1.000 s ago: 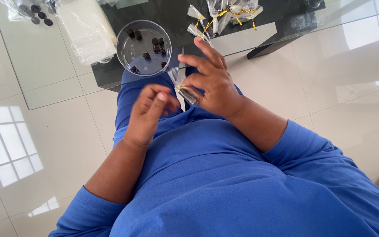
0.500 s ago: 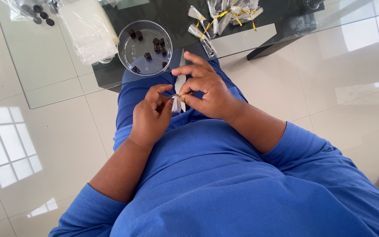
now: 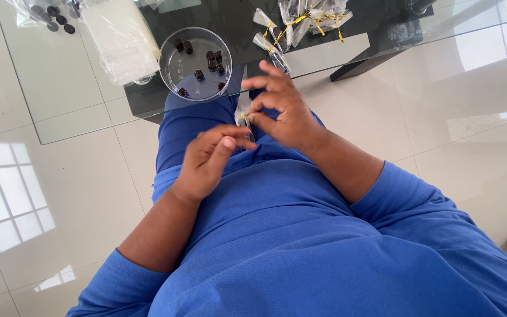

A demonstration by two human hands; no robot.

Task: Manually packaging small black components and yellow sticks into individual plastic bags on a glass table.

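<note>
You sit at a big glass table [image 3: 60, 88]. On it, a stack of clear plastic bags [image 3: 121, 41] lies beside a round clear dish [image 3: 196, 63] with small dark pieces inside. A pile of wrapped little packets with gold ties [image 3: 303, 17] lies further back. Your right hand [image 3: 283, 114] pinches a small clear packet [image 3: 244, 120] over your lap, fingertips tight on it. Your left hand [image 3: 209, 161] is just beside it, fingers curled loosely, holding nothing
</note>
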